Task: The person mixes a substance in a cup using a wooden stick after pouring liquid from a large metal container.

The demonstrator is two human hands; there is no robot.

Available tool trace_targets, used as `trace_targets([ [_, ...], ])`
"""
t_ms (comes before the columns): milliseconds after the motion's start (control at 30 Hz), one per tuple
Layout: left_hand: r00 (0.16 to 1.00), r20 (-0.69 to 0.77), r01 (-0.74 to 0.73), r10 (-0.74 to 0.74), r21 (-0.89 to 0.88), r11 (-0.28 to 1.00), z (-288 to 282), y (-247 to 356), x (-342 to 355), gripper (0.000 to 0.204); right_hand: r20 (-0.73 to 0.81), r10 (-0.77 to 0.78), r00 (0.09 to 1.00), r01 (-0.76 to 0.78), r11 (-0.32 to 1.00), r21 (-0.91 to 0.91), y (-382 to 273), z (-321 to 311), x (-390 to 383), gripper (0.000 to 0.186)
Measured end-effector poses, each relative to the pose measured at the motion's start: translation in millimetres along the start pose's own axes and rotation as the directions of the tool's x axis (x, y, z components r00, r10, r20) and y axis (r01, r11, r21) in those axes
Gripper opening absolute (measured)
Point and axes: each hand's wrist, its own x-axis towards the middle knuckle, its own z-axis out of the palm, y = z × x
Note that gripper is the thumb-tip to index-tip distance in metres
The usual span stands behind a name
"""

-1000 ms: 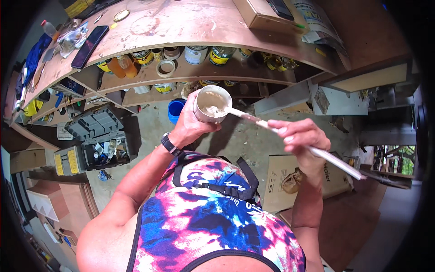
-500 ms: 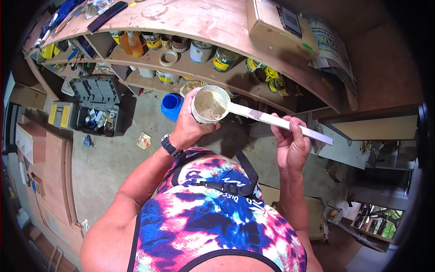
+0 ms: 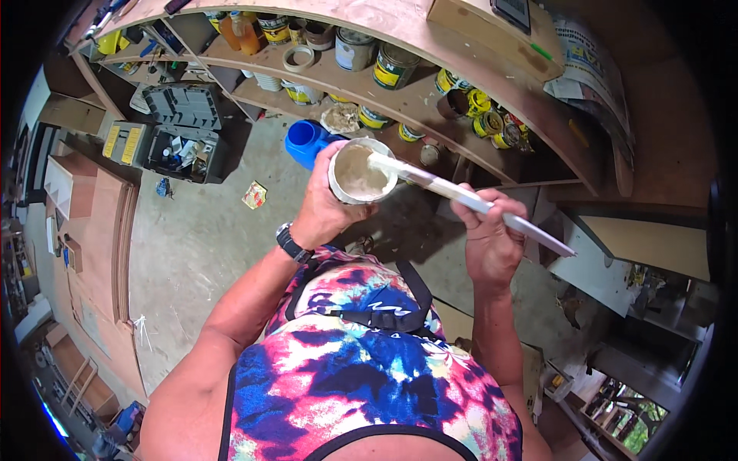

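Note:
My left hand (image 3: 324,203) is wrapped round a pale round tub (image 3: 358,184), its mouth tilted toward me. Whitish, pasty residue coats the inside wall and bottom. In my right hand (image 3: 492,234), the fingers grip a long flat stick (image 3: 453,190), white and pale purple. The stick slants from upper left to lower right. Its paste-covered end rests at the tub's right rim and reaches a little inside the mouth. What lies under the tub is hidden.
Ahead runs a wooden bench with shelves (image 3: 330,69) of paint cans (image 3: 396,65). A blue container (image 3: 306,142) stands just beyond the tub. An open toolbox (image 3: 181,150) is on the floor at left, near a wrapper (image 3: 254,194). Wooden panels (image 3: 92,253) lean further left.
The stick's coated end has moved from outside the rim to just inside the tub. My view has shifted, so the bench sits higher in the picture.

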Motion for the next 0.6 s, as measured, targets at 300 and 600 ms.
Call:
trace_targets([
  [300, 0.999, -0.01, 0.034, -0.036, -0.115, 0.993, -19.5, 20.6, 23.7, 0.102, 0.653, 0.068, 0.754, 0.387, 0.757, -0.526, -26.7, 10.2, 31.8, 0.02],
  [600, 0.994, 0.03, -0.104, 0.102, 0.068, 0.992, -41.4, 17.6, 33.7, 0.102, 0.643, 0.083, 0.761, 0.358, 0.773, -0.523, -36.9, 24.0, 40.7, 0.016],
])
